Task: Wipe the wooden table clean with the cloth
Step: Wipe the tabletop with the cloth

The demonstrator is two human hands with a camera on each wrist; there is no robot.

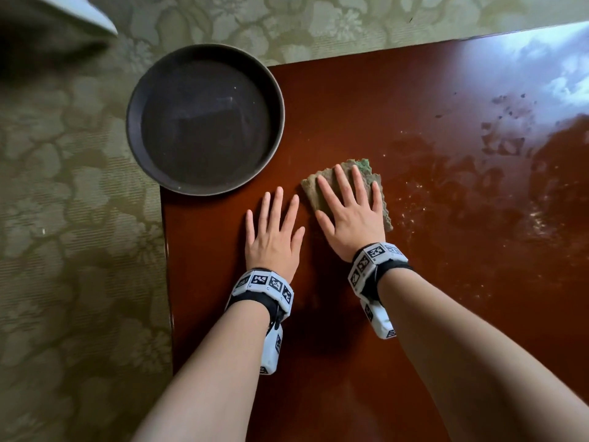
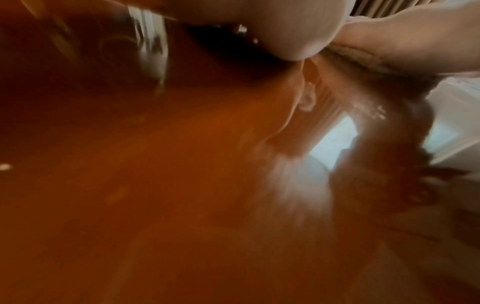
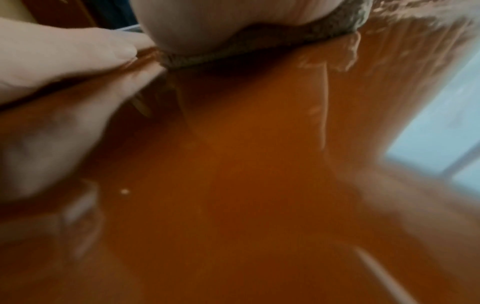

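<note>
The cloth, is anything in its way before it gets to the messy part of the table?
Nothing visible. The cloth, pressed flat under the right hand, has only bare wet table between it and the crumbs and smears to its right.

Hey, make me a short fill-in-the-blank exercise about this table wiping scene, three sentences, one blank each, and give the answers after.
1. The right hand presses flat on the ____.
2. The left hand rests with spread fingers on the bare wooden ____.
3. The dark round tray overhangs the table's far ____ corner.

Missing words: cloth; table; left
</note>
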